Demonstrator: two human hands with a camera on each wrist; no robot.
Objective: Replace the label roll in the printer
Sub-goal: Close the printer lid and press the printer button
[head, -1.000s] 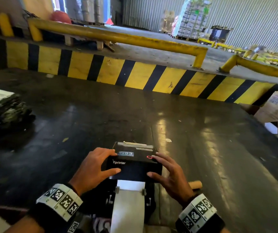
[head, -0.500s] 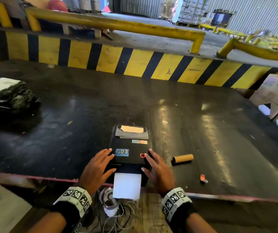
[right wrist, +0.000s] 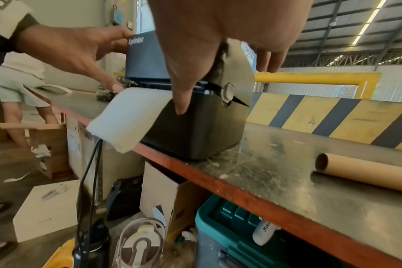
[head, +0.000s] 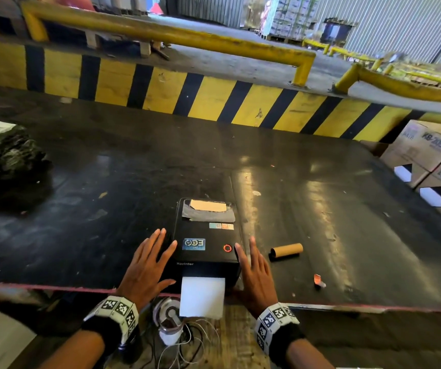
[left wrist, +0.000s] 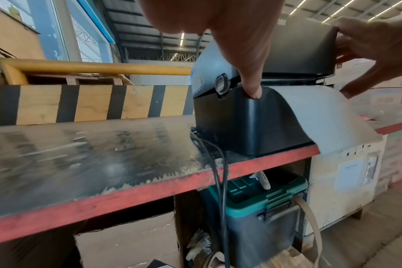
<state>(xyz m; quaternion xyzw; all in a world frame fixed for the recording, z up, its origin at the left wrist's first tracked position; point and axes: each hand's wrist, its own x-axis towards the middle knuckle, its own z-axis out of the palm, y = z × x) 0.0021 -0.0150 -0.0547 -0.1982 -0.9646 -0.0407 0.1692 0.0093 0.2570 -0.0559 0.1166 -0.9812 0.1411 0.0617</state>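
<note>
The black label printer [head: 206, 241] sits at the near edge of the dark table [head: 320, 209], lid down, its ring light glowing red. A white label strip [head: 202, 296] comes out of the front slot and hangs over the edge. My left hand [head: 158, 251] lies against the printer's left side with straight, spread fingers; in the left wrist view its thumb [left wrist: 252, 88] touches the front corner. My right hand [head: 248, 254] lies flat along the right side, fingers straight, and holds nothing. An empty cardboard core [head: 286, 251] lies on the table just right of that hand.
A small orange scrap [head: 318, 280] lies near the red table edge [head: 374, 307]. A black wrapped bundle [head: 9, 153] sits far left, cardboard boxes [head: 432, 161] far right, a striped barrier [head: 214, 99] behind. Below the edge are cables [left wrist: 216, 172], a bottle [head: 170, 323] and a green-lidded bin [left wrist: 257, 195].
The raised printer lid has gone down flat. Both hands have let go of its front corners and slid out to the printer's sides with fingers straightened. The view has pulled back.
</note>
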